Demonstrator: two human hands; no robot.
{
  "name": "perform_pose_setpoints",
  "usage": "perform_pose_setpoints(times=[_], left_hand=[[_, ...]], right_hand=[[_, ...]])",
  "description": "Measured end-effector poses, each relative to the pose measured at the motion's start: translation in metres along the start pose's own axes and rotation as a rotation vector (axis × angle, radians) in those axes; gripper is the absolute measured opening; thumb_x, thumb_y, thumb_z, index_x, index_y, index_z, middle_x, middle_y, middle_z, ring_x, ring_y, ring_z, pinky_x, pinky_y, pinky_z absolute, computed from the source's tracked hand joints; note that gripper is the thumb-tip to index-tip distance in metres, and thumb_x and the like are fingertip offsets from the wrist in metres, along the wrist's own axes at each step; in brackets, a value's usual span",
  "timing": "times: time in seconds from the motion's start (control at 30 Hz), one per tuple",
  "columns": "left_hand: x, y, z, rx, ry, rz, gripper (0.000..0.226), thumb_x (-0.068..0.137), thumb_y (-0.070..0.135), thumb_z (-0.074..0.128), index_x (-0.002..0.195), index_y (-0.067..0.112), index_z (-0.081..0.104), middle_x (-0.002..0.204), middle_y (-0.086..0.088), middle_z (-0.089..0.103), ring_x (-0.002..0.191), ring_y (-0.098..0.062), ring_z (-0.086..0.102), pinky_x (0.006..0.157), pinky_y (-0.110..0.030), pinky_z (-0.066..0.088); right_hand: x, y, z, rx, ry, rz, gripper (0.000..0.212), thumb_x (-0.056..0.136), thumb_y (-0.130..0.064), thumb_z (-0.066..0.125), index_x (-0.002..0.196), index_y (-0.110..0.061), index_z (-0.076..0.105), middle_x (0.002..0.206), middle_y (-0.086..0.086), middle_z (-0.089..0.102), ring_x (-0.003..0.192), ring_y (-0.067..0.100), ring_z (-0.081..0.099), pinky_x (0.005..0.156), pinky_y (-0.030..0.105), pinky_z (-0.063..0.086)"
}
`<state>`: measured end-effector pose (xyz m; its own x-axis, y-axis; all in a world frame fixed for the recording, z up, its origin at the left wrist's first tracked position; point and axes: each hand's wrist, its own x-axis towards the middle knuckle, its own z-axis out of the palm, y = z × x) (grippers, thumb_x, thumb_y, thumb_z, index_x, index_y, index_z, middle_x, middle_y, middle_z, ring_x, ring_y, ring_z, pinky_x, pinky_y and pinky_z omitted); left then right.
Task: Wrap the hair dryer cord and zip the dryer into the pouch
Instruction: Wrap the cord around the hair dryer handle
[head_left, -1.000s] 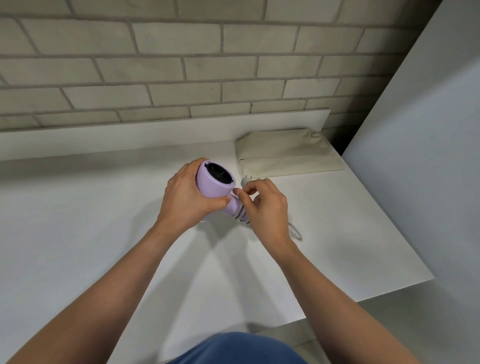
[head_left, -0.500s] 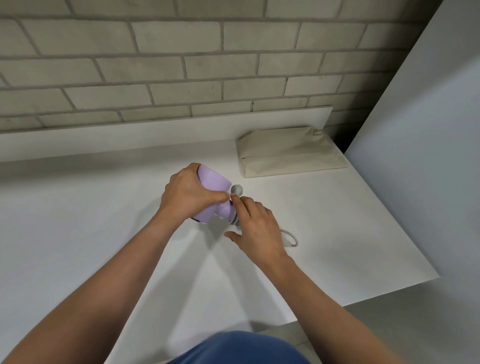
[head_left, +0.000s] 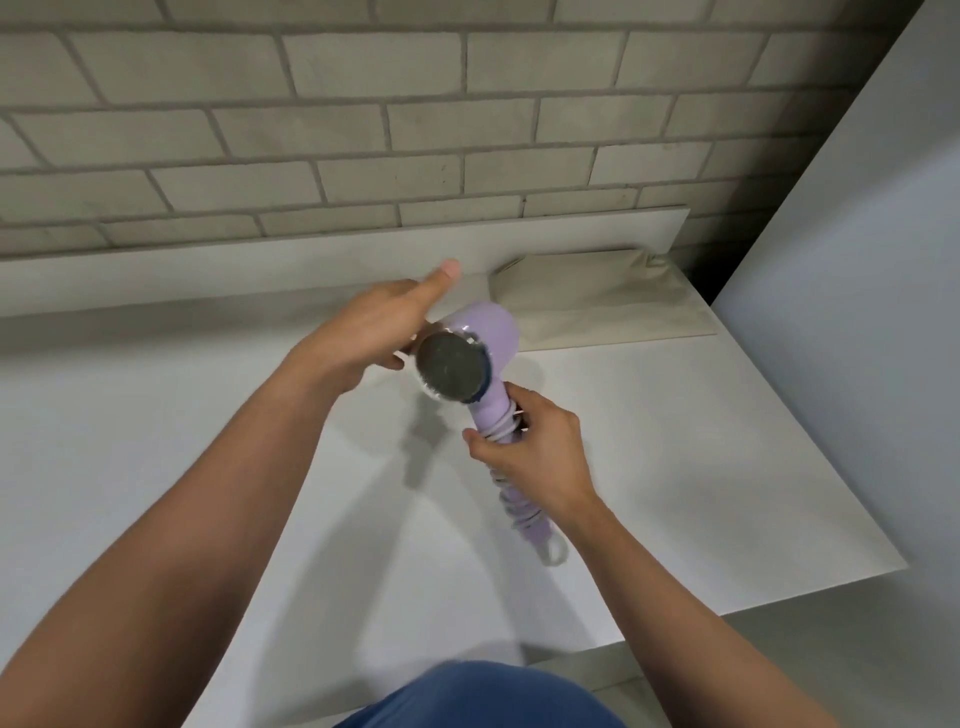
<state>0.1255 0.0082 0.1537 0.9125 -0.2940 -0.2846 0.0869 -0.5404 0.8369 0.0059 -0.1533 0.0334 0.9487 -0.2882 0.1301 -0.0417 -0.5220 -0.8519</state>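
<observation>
Since half a second ago the lilac plastic hair dryer (head_left: 491, 327) has been swung round. Its dark round grille now faces the camera and its handle points back toward the person, held above the white table (head_left: 701, 467). The right hand (head_left: 540, 447) has moved onto the handle, its fingers curled round it and round the coils of white cord (head_left: 519, 512) wound there. A small loop of cord sticks out past the handle's end, below the wrist. The left hand (head_left: 371, 327) is at the barrel's far end, its fingers curled against it and the thumb lifted straight and free; how firmly it holds I cannot tell.

The wrapping looks about done, so the pouch probably comes next. The beige fabric pouch (head_left: 597, 306) lies flat beyond the fingers, just past the barrel and to their right. Its long axis runs across, along the grey brick wall (head_left: 467, 130), while the dryer's handle runs crosswise to that. The left thumb is nearest the pouch's left end. Its zip is not visible.
</observation>
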Motion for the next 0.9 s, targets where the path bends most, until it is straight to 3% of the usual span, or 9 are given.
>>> perform_pose_setpoints(times=[0.07, 0.13, 0.2, 0.27, 0.37, 0.47, 0.6, 0.8, 0.9], left_hand=[[0.003, -0.013, -0.004, -0.219, 0.043, -0.003, 0.036, 0.099, 0.054, 0.051, 0.11, 0.023, 0.067, 0.094, -0.002, 0.078, 0.08, -0.02, 0.07, 0.075, -0.035, 0.05], [0.007, -0.043, 0.0, -0.275, 0.125, 0.001, 0.014, 0.098, 0.024, 0.054, 0.102, 0.019, 0.067, 0.095, -0.005, 0.078, 0.081, -0.021, 0.069, 0.071, -0.033, 0.048], [0.006, -0.081, 0.011, -0.18, 0.091, 0.013, 0.02, 0.092, 0.002, 0.056, 0.096, 0.019, 0.067, 0.098, -0.005, 0.076, 0.084, -0.02, 0.067, 0.069, -0.029, 0.049], [0.001, -0.115, 0.028, -0.04, -0.039, 0.07, 0.035, 0.086, -0.008, 0.059, 0.104, 0.021, 0.069, 0.111, 0.0, 0.073, 0.088, -0.017, 0.067, 0.066, -0.02, 0.05], [-0.005, -0.148, 0.052, 0.132, -0.114, 0.204, 0.054, 0.085, -0.004, 0.065, 0.128, 0.028, 0.063, 0.125, 0.014, 0.064, 0.111, -0.007, 0.064, 0.076, -0.009, 0.049], [-0.001, -0.165, 0.066, 0.212, -0.114, 0.304, 0.055, 0.087, 0.007, 0.071, 0.137, 0.026, 0.059, 0.133, 0.009, 0.061, 0.119, -0.011, 0.061, 0.092, -0.024, 0.053], [0.0, -0.175, 0.076, 0.224, -0.095, 0.32, 0.045, 0.085, 0.019, 0.073, 0.129, 0.024, 0.066, 0.114, 0.005, 0.068, 0.097, -0.014, 0.067, 0.087, -0.037, 0.057], [0.007, -0.183, 0.08, 0.311, -0.007, 0.393, 0.028, 0.084, 0.008, 0.074, 0.111, 0.017, 0.074, 0.096, 0.002, 0.066, 0.079, -0.013, 0.06, 0.071, -0.019, 0.045], [0.008, -0.185, 0.078, 0.329, -0.012, 0.433, 0.022, 0.085, 0.008, 0.073, 0.104, 0.017, 0.075, 0.091, 0.007, 0.062, 0.075, -0.005, 0.056, 0.069, -0.017, 0.041]], right_hand=[[0.001, -0.001, -0.002, 0.248, -0.05, 0.151, 0.023, 0.076, -0.024, 0.087, 0.085, -0.012, 0.071, 0.068, 0.001, 0.067, 0.058, 0.009, 0.054, 0.061, 0.026, 0.051], [0.002, 0.002, 0.0, 0.479, -0.099, 0.303, 0.02, 0.079, -0.017, 0.088, 0.091, -0.007, 0.076, 0.073, 0.005, 0.071, 0.064, 0.014, 0.062, 0.066, 0.032, 0.057], [0.002, 0.007, 0.006, 0.614, -0.134, 0.408, 0.02, 0.081, -0.013, 0.086, 0.097, -0.005, 0.078, 0.081, 0.012, 0.074, 0.07, 0.021, 0.067, 0.072, 0.038, 0.059], [0.001, 0.016, 0.015, 0.662, -0.149, 0.474, 0.02, 0.081, -0.014, 0.086, 0.097, -0.005, 0.078, 0.084, 0.015, 0.075, 0.071, 0.024, 0.066, 0.076, 0.042, 0.058], [-0.001, 0.028, 0.026, 0.661, -0.198, 0.53, 0.022, 0.078, -0.019, 0.087, 0.096, -0.009, 0.08, 0.085, 0.014, 0.076, 0.072, 0.025, 0.066, 0.078, 0.044, 0.056], [-0.003, 0.032, 0.035, 0.659, -0.24, 0.545, 0.02, 0.075, -0.023, 0.088, 0.092, -0.013, 0.082, 0.086, 0.013, 0.076, 0.075, 0.024, 0.067, 0.079, 0.042, 0.057], [-0.003, 0.034, 0.043, 0.652, -0.266, 0.57, 0.015, 0.082, -0.016, 0.084, 0.094, -0.008, 0.08, 0.087, 0.013, 0.076, 0.075, 0.025, 0.068, 0.078, 0.041, 0.059], [0.001, 0.035, 0.049, 0.583, -0.284, 0.586, 0.018, 0.083, -0.018, 0.083, 0.097, -0.008, 0.079, 0.089, 0.014, 0.077, 0.076, 0.024, 0.07, 0.077, 0.039, 0.061], [0.003, 0.034, 0.049, 0.499, -0.28, 0.55, 0.018, 0.082, -0.024, 0.085, 0.097, -0.014, 0.08, 0.083, 0.004, 0.078, 0.073, 0.016, 0.071, 0.076, 0.035, 0.062]])
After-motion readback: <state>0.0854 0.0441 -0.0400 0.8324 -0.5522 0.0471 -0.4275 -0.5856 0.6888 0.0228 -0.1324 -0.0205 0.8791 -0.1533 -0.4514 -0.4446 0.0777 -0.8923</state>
